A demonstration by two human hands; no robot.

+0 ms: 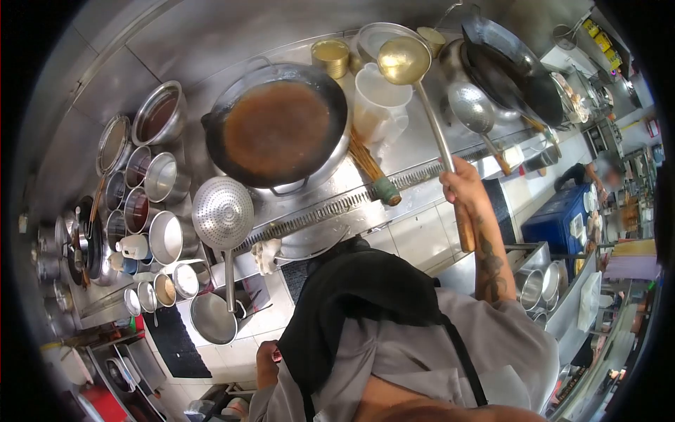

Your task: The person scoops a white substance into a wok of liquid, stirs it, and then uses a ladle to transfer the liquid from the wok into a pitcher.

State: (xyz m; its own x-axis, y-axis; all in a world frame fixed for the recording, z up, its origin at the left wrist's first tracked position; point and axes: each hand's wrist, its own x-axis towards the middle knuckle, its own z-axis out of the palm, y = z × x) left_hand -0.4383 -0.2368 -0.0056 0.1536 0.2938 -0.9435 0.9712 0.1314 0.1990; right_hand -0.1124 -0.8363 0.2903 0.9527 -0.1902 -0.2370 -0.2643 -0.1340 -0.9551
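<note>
My right hand [464, 184] is closed around the long handle of a ladle [432, 123], whose wooden end [465, 231] sticks out below the fist. The ladle's bowl is raised over the steel range, above a translucent plastic jug [380, 98], and has a yellowish sheen. To its left sits a wok [278, 126] of brown liquid on the range. My left hand [267, 360] hangs low beside the apron [373, 281]; its fingers are mostly hidden, so I cannot see whether it holds anything. A bamboo wok brush [373, 172] lies between the wok and the jug.
A perforated skimmer [223, 211] rests near the wok's left front. Several metal pots of sauces and seasonings crowd the left side. Another skimmer [472, 109] and a large dark wok [517, 70] are at the right. Behind, a person works near a blue bin [555, 218].
</note>
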